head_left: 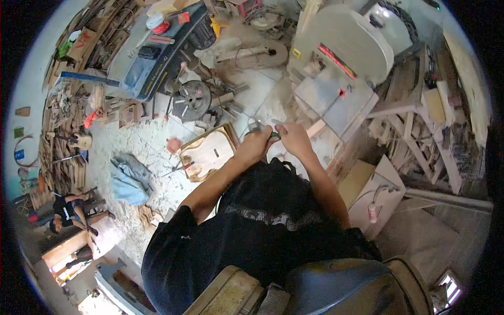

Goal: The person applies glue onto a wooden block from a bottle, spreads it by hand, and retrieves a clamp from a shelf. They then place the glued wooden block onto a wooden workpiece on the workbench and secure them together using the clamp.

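My left hand (255, 145) and my right hand (295, 138) are close together in front of my dark apron (262, 184). Both are closed, with fingers curled around a small object (273, 136) that shows dark green between them. A shiny, clear rounded piece (254, 125) sticks out beyond my left fingers. The fingers cover much of the object, and its kind is too small to make out. Beside my left forearm, a pale wooden guitar-shaped body (211, 153) with a slot lies in a shallow wooden frame (232, 132) on the floor.
Ahead to the right stands a large band saw with a grey table (331, 102). A black round machine part (192, 100) and a workbench (157, 58) are ahead left. Blue cloth (129, 178) lies on the floor. Wood is stacked along both sides. Another person (65, 207) sits far left.
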